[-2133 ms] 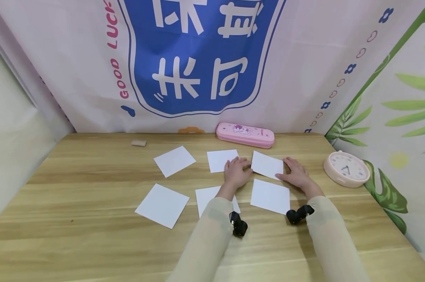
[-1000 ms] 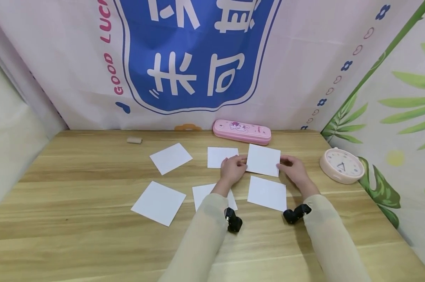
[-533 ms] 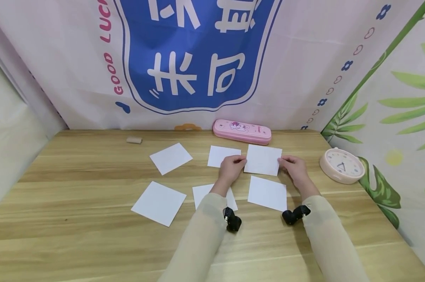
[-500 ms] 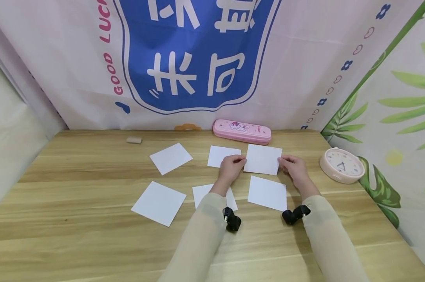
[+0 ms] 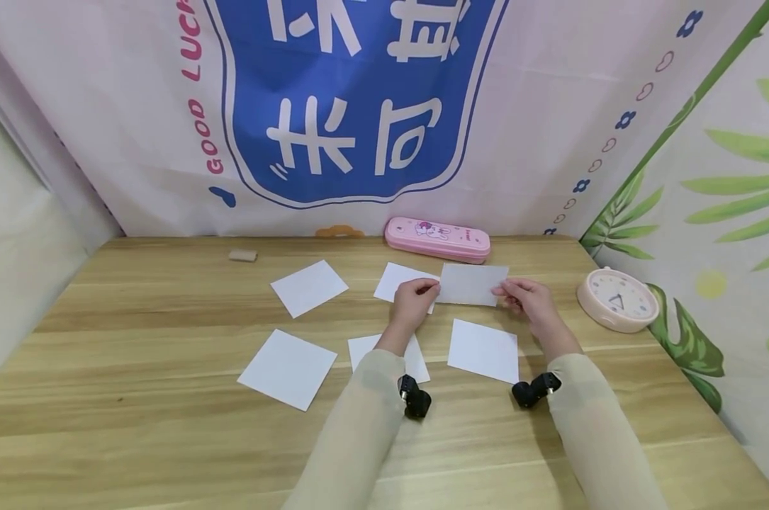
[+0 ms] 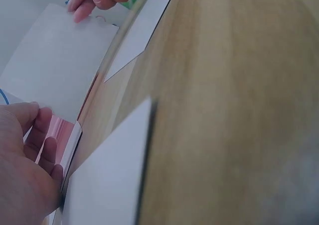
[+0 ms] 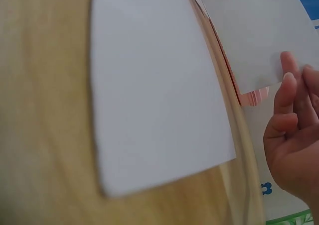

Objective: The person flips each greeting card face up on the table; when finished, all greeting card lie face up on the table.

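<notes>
White paper, a rectangular card (image 5: 472,285), is pinched at opposite edges between the left hand (image 5: 412,304) and the right hand (image 5: 532,303); its face now looks shorter and greyer than half a second ago, suggesting it is being tilted off the brown wood-grain table (image 5: 167,368) below them.

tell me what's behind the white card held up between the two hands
Past the top edge of the held card, a pink pencil case shows, with the wall cloth behind it. The patch of table the card covers cannot be seen.
</notes>
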Tool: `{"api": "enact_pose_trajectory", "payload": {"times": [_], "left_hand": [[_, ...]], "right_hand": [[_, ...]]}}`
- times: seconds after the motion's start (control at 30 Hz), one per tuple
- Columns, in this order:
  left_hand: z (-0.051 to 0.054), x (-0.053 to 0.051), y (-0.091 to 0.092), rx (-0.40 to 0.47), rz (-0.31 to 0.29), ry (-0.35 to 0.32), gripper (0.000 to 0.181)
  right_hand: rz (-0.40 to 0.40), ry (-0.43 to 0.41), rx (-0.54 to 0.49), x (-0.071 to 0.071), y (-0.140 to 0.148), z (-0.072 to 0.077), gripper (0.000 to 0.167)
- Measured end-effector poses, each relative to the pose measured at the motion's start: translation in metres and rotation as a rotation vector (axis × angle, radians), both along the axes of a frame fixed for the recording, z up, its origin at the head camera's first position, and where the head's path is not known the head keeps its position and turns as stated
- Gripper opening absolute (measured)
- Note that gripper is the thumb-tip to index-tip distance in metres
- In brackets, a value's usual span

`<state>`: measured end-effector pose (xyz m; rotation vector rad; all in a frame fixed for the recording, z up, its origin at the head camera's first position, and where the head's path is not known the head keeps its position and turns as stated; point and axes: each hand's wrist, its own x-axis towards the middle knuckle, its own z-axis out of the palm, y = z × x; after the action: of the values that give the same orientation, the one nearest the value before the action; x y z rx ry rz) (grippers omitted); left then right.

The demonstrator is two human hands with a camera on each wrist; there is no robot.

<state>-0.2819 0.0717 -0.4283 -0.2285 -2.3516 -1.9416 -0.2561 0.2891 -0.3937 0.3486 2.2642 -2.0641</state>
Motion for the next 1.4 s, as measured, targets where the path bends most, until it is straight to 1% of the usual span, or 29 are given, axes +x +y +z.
{"api": "enact_pose_trajectory", "payload": {"times": [0.2,0.33,0.4,0.47,0.57,0.67,0.73,0.83,0.93,1.03,1.13,1.23,1.3,1.4], "left_hand": [[0.002,0.0,-0.005,-0.009,-0.005,0.017,0.015],[0.005,0.001,-0.007,0.02,-0.013,0.01,0.015],[0.007,0.002,-0.007,0.062,-0.035,0.005,0.016],[0.01,0.003,-0.007,0.114,-0.067,-0.006,0.018],[0.013,0.005,-0.006,0.22,-0.114,-0.028,0.021],[0.014,0.005,-0.005,0.289,-0.116,-0.082,0.021],[0.014,0.005,-0.005,0.306,-0.1,-0.115,0.021],[0.015,0.005,-0.004,0.314,-0.066,-0.137,0.023],[0.016,0.006,-0.003,0.33,-0.03,-0.135,0.026],[0.016,0.008,-0.003,0.339,-0.008,-0.145,0.025],[0.016,0.009,-0.003,0.34,-0.01,-0.153,0.024],[0.017,0.01,-0.001,0.329,-0.027,-0.136,0.024],[0.018,0.011,0.0,0.28,-0.046,-0.117,0.026],[0.021,0.012,0.001,0.172,-0.096,-0.101,0.035]], "right_hand": [[0.057,0.003,-0.141,0.002,-0.001,0.004,0.017],[0.099,0.028,-0.254,0.005,-0.001,0.006,0.024],[0.125,0.054,-0.288,0.005,0.0,0.006,0.026],[0.157,0.084,-0.32,0.006,0.001,0.005,0.024],[0.199,0.117,-0.359,0.007,0.005,0.002,0.022],[0.194,0.116,-0.378,0.009,0.006,0.001,0.018],[0.169,0.104,-0.377,0.01,0.006,0.001,0.016],[0.136,0.093,-0.348,0.011,0.003,0.002,0.017],[0.114,0.093,-0.306,0.011,0.0,0.003,0.031],[0.092,0.104,-0.233,0.012,-0.003,0.004,0.043],[0.072,0.119,-0.152,0.012,-0.004,0.003,0.043],[0.059,0.124,-0.07,0.013,-0.003,0.002,0.041],[0.068,0.121,-0.013,0.014,-0.002,0.002,0.042],[0.121,0.12,0.079,0.016,0.001,0.004,0.047]]}}
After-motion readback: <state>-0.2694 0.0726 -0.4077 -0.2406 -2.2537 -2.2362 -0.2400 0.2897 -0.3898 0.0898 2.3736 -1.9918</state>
